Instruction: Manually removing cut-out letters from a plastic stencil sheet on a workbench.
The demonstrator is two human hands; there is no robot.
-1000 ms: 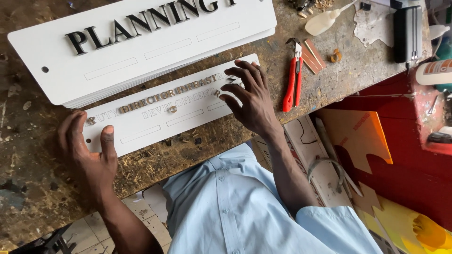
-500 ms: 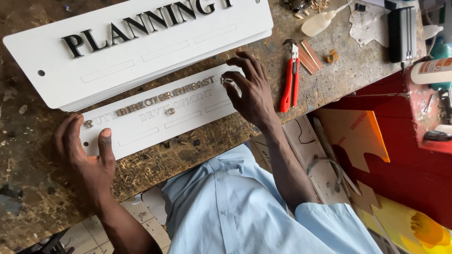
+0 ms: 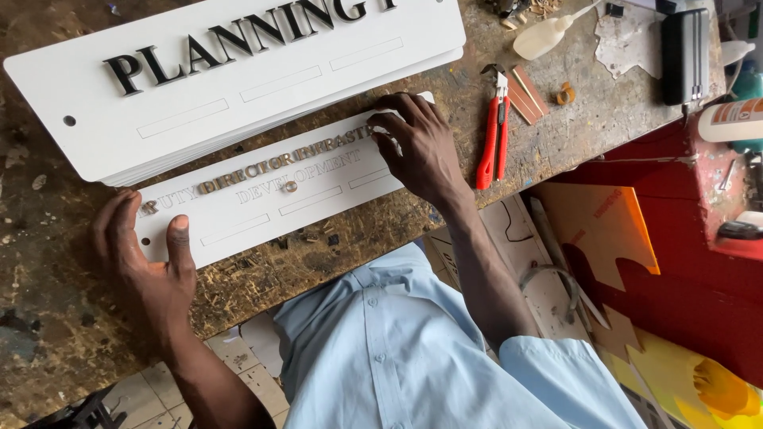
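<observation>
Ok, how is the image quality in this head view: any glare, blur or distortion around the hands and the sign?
Head view: soft, even light, no hard glare on the white sign plate; right hand and left hand look sharp, faint shadow under the fingers; small raised letters too fine to resolve cleanly; the workbench edge bows slightly, a wide-angle effect; top-right clutter is cropped.

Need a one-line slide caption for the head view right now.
Left hand steadies a white sign plate while right hand presses small letters onto it.
</observation>
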